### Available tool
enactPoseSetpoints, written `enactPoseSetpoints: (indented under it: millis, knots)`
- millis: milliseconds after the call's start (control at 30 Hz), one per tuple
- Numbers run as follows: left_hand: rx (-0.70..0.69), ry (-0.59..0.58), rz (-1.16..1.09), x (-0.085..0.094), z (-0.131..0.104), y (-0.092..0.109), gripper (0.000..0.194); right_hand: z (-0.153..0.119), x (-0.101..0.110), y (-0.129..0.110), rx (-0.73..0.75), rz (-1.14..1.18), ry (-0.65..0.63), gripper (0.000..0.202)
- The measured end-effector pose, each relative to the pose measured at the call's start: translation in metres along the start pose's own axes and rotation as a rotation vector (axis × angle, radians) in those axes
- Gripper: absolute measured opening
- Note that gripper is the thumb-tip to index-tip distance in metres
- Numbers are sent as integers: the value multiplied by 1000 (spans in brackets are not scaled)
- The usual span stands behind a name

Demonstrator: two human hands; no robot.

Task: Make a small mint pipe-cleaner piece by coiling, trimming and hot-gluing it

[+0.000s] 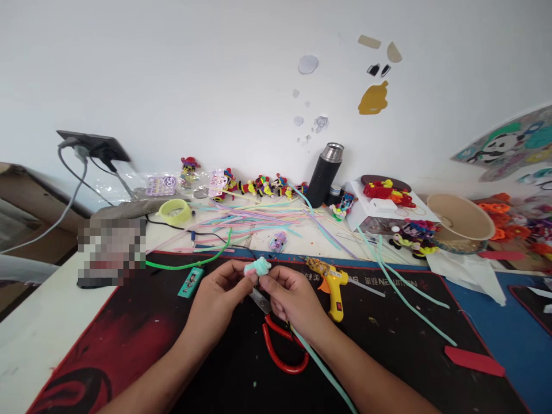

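Observation:
Pinched between both sets of fingertips is a small coiled bundle of mint-green pipe cleaner. My left hand grips it from the left, thumb and forefinger closed. From the right, my right hand closes on the same bundle. A long mint-green pipe cleaner trails from below my right hand toward the front edge; whether it joins the bundle is hidden. Red-handled scissors lie on the mat beneath the hands, blades partly covered. A yellow glue gun lies right of my right hand.
The black desk mat bears a teal packet and a red strip. Behind it lie loose pastel pipe cleaners, a yellow tape roll, a black thermos, several small figures and a beige bowl.

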State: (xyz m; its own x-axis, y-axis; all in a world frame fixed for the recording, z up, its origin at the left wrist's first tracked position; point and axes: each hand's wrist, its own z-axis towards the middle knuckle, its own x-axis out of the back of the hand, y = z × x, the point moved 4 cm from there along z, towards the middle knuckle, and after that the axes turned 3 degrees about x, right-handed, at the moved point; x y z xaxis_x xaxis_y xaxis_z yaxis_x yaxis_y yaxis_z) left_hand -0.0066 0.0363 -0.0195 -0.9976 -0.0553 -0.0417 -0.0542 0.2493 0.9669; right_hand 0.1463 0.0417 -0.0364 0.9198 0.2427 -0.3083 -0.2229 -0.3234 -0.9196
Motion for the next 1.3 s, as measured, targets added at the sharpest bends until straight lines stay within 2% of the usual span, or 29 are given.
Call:
enactPoseSetpoints:
  millis: [233, 600, 767, 867, 1033, 1133, 1300]
  knots:
    - [77, -63, -111, -2, 2, -6, 31, 2, 6, 6, 17, -26, 16, 54]
    - [362, -270, -379, -14, -4, -8, 41, 0, 3, 1, 106, 3, -83, 39]
    - [409, -362, -372, -15, -6, -14, 41, -2, 4, -1, 117, 5, -99, 34]
    - [350, -363, -266, -13, -6, -10, 48, 0, 8, -2, 98, 11, -66, 38]
    - [40, -260, -41, -8, -4, 4, 57, 1, 10, -4, 90, 13, -27, 43]
    - [-56, -246, 61, -7, -6, 4, 45, 0, 9, -5, 80, 10, -39, 43]
    - [-184, -141, 318, -4, -10, 2, 30, -1, 7, -7, 83, 32, -54, 43]
